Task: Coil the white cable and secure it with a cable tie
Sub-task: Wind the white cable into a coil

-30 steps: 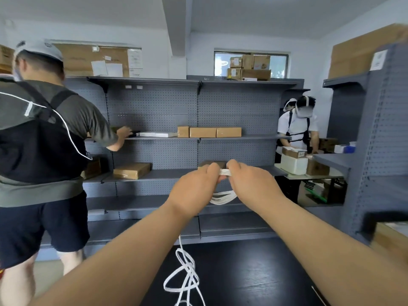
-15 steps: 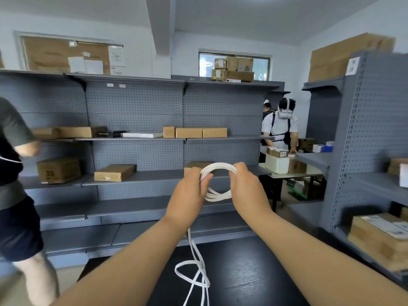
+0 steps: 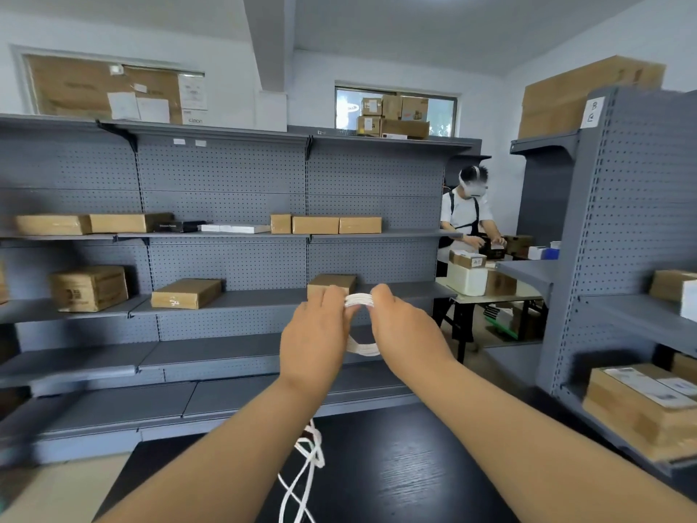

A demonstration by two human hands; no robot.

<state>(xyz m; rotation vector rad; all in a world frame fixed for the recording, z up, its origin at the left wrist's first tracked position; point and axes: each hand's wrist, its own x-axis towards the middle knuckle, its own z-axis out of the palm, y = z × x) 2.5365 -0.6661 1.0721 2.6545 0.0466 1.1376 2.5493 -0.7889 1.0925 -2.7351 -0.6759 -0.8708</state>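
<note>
A white cable [image 3: 359, 300] is wound into a small coil held up at chest height between both hands. My left hand [image 3: 315, 341] grips the coil's left side and my right hand [image 3: 401, 334] grips its right side. The top strands show between my fingers, the bottom of the loop below my palms. The loose remainder of the cable hangs down behind my left forearm and lies in tangled loops on a black table [image 3: 396, 466]. No cable tie is visible.
Grey pegboard shelving [image 3: 226, 190] with cardboard boxes stands ahead. A second shelf unit [image 3: 618, 228] with boxes is close on the right. A person in a white shirt [image 3: 467, 213] works at a table at the back right.
The view has swung right, and the person on the left has left the frame. The coil opened into a round loop half a second ago and is now pressed flatter between my hands.
</note>
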